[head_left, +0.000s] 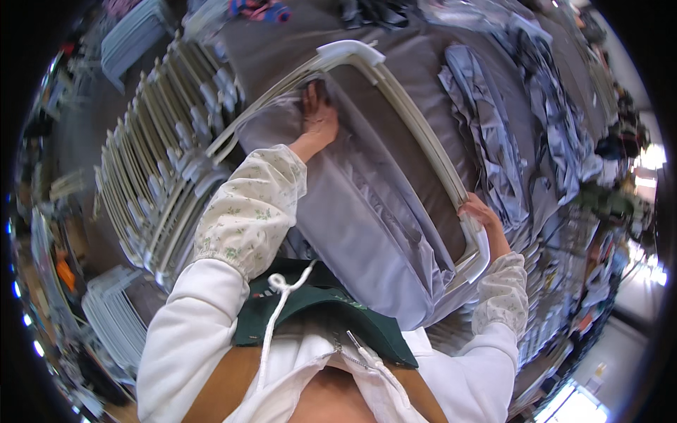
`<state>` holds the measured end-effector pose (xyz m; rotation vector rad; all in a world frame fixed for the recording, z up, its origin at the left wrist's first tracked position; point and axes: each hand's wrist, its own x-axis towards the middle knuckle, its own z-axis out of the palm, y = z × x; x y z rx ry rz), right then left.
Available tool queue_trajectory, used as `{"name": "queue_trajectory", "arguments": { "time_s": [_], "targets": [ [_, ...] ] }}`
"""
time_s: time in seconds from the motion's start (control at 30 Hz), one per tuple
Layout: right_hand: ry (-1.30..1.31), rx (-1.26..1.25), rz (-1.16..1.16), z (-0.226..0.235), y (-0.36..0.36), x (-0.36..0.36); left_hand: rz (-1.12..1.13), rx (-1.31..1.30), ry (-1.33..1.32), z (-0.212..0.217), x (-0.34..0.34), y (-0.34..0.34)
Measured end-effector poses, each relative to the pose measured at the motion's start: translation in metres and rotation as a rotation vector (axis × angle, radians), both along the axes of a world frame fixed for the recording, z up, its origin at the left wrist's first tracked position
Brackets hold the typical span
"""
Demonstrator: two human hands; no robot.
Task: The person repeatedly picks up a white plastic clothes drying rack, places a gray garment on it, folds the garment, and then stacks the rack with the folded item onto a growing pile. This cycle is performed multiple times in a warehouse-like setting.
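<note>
In front of me lies a cream tubular frame (416, 127) with rounded corners and white corner pieces. Grey fabric (352, 211), smooth and slightly shiny, is spread along its near side, with loose folds down the middle. My left hand (321, 120) rests on the fabric's far end, fingers stretched out toward the frame's far corner; the fingertips lie in shadow. At the frame's right side my right hand (481, 211) is closed round the tube, just above a white corner piece (476, 257). Patterned sleeve covers reach over both my forearms.
A dense row of similar cream frames (162, 155) stands at the left. Folded grey fabric pieces (486, 127) lie on the brown surface (282, 39) at the right. White frames (116, 317) are stacked at the lower left, and more (134, 42) at the far left.
</note>
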<state>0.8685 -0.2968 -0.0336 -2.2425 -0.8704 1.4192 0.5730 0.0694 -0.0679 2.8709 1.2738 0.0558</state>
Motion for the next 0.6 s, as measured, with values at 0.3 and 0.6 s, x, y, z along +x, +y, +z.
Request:
{"name": "queue_trajectory", "arguments": {
  "time_s": [0.3,0.6],
  "targets": [
    [-0.016,0.122,-0.094,0.105,-0.023,-0.081,0.002,-1.215,-1.318,0.119,-0.021,-0.146],
    [-0.715,0.128,0.183,0.31,-0.018,-0.389,-0.081,-2.007,-1.705,0.243,-0.187,-0.158]
  ]
}}
